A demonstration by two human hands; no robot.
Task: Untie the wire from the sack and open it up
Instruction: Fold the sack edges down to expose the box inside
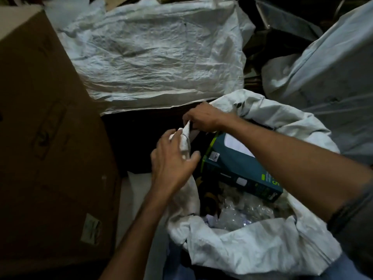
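A white woven sack stands in the lower right with its mouth spread wide. Inside it lie a teal box with green trim and crumpled clear plastic. My left hand grips the sack's left rim, where the cloth is bunched into a fold. My right hand pinches the top of that same bunched fold just above the left hand. No wire can be made out in the dim light.
A large brown cardboard box fills the left side. A second white sack lies flat beyond the hands. A grey-white bundle sits at the upper right. The gap between the boxes is dark.
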